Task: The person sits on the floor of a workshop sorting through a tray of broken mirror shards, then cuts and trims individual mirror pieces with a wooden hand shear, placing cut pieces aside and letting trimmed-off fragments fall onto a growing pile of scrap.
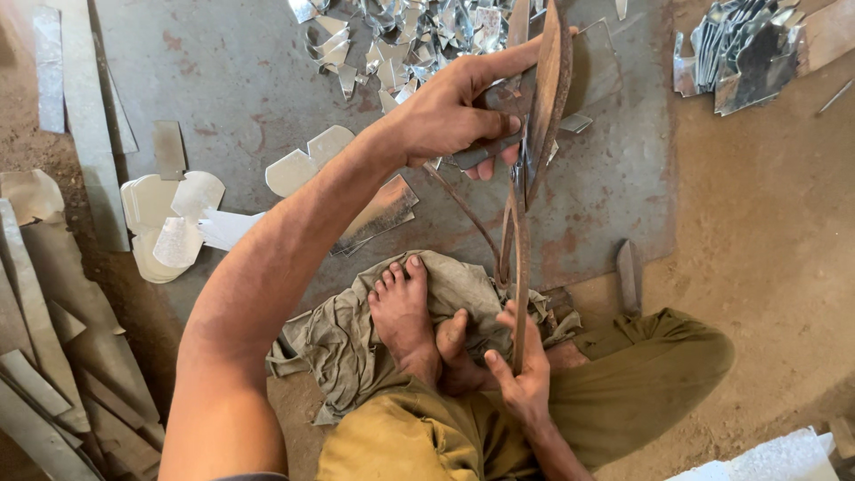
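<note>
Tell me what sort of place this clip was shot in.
Probably a small floor-level sheet-metal workshop. The person sits on a dirt floor by a flat metal plate, working long rusty shears, with shiny offcuts heaped ahead and cut blanks stacked beside.

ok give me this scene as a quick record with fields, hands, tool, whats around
left hand: grips a small metal piece between the blades of the shears
right hand: holds the lower handle of the shears, near the person's lap
shears: large rusty hand shears, upright, blades at top
work surface: grey metal sheet on a dirt floor
cut blanks: pale rounded pieces piled at left
scrap: shiny offcuts heaped at top
strips: long metal strips at far left
cloth: crumpled under the bare feet
</note>
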